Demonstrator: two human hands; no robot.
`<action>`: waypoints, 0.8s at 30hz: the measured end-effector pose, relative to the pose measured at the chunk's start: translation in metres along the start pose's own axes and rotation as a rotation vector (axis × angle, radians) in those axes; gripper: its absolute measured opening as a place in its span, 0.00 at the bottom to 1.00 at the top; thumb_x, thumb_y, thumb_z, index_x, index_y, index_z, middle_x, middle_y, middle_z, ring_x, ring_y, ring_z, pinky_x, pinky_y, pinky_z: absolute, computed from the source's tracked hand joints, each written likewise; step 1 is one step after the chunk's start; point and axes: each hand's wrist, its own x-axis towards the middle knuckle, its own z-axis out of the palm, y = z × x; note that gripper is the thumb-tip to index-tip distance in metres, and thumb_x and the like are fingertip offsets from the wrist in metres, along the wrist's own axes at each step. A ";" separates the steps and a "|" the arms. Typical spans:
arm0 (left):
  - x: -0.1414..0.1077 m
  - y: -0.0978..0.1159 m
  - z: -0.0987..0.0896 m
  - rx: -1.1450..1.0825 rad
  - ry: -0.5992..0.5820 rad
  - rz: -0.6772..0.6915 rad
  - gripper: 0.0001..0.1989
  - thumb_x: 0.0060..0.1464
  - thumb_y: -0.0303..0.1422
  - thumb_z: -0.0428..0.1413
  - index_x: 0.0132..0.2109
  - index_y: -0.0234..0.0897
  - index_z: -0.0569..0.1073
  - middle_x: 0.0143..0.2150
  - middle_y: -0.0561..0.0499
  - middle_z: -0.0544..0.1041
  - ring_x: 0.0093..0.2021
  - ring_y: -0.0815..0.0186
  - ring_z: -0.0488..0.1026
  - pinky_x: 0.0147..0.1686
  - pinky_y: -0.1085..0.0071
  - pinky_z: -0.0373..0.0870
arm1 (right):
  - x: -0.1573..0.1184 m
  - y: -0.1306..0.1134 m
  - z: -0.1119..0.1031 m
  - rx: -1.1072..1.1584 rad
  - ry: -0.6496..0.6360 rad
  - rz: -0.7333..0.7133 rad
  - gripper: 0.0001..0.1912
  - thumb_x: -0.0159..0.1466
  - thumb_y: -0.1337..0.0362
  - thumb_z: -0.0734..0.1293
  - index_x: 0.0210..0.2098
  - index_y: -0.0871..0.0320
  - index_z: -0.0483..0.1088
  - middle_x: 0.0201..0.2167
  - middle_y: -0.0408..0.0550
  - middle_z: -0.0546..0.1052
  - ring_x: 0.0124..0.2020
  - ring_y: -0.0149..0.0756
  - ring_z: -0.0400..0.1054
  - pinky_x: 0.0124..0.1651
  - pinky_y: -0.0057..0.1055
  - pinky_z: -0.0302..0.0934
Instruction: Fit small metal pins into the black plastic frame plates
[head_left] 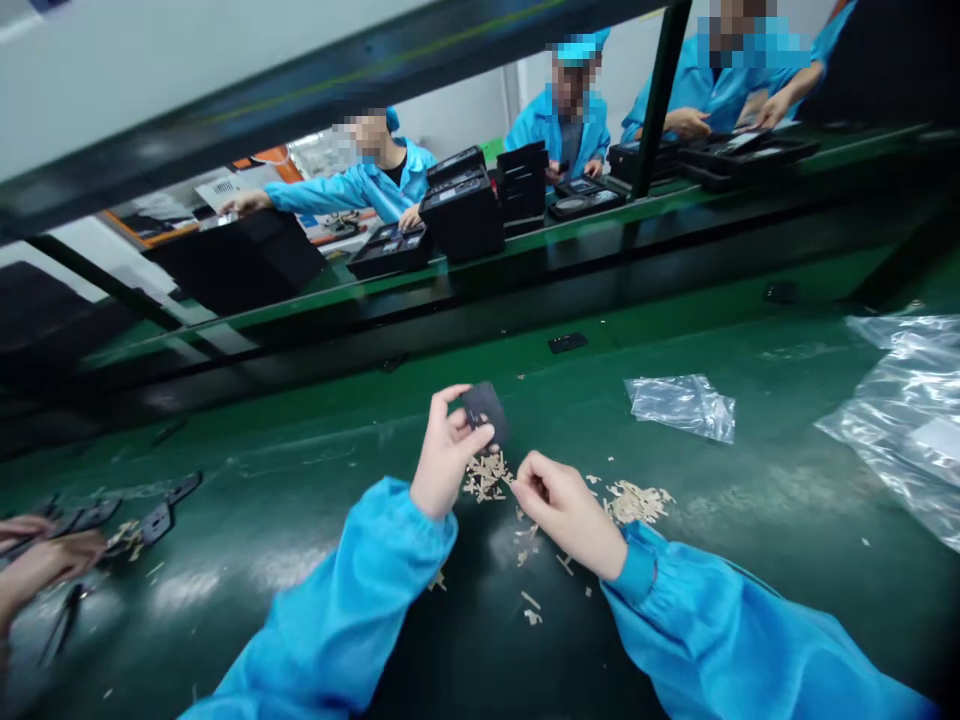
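A thin black rectangular plate point(486, 402) is gripped at its edge by my left hand point(448, 452), thumb on its near face and fingers behind. It is held tilted above the green bench point(315, 520). To its right, my right hand point(564, 505) is closed, with thumb and index finger pinched together near the plate but apart from it; what they hold, if anything, is too small to name. Below the plate lies a small heap of beige paper-like strips point(487, 478). Another heap of beige strips point(639, 502) is just beyond my right wrist, with loose bits scattered around.
Two clear plastic bags, a small one point(681, 405) and a large one point(907, 420), lie at the right. A black part point(568, 343) rests farther back. At left, another person's hands point(45, 560) handle dark parts point(156, 522). Co-workers sit behind the shelf with black boxes point(463, 215).
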 end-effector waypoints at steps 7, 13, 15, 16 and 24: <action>0.125 -0.028 -0.028 0.865 0.075 0.005 0.29 0.50 0.23 0.52 0.59 0.40 0.56 0.41 0.46 0.72 0.45 0.59 0.71 0.45 0.64 0.66 | 0.001 0.004 0.003 -0.122 -0.028 -0.080 0.08 0.57 0.72 0.58 0.22 0.57 0.57 0.20 0.38 0.62 0.23 0.27 0.58 0.27 0.24 0.50; 0.156 -0.044 -0.026 1.074 -0.058 -0.029 0.19 0.56 0.34 0.51 0.54 0.34 0.63 0.49 0.44 0.69 0.46 0.60 0.69 0.45 0.57 0.68 | 0.000 0.003 0.002 -0.281 -0.066 -0.119 0.06 0.58 0.71 0.58 0.25 0.57 0.60 0.23 0.40 0.67 0.25 0.27 0.61 0.28 0.23 0.52; 0.153 -0.045 -0.031 1.087 -0.123 -0.013 0.17 0.57 0.36 0.50 0.51 0.33 0.65 0.49 0.45 0.69 0.46 0.62 0.69 0.44 0.58 0.69 | -0.002 0.001 0.002 -0.335 -0.101 -0.130 0.06 0.59 0.71 0.57 0.26 0.57 0.61 0.24 0.40 0.68 0.25 0.27 0.62 0.29 0.23 0.52; 0.147 -0.043 -0.035 1.090 -0.152 0.001 0.16 0.57 0.35 0.51 0.50 0.33 0.66 0.49 0.45 0.69 0.46 0.62 0.69 0.45 0.59 0.69 | -0.002 0.001 0.002 -0.363 -0.123 -0.136 0.06 0.59 0.70 0.58 0.26 0.57 0.61 0.25 0.40 0.68 0.25 0.27 0.62 0.29 0.23 0.53; 0.009 -0.024 -0.071 0.984 -0.473 0.122 0.13 0.53 0.35 0.54 0.46 0.40 0.71 0.45 0.50 0.73 0.47 0.65 0.69 0.50 0.69 0.64 | 0.011 0.018 -0.002 -0.624 -0.219 -0.065 0.07 0.61 0.70 0.57 0.34 0.60 0.67 0.35 0.51 0.70 0.35 0.37 0.67 0.35 0.30 0.57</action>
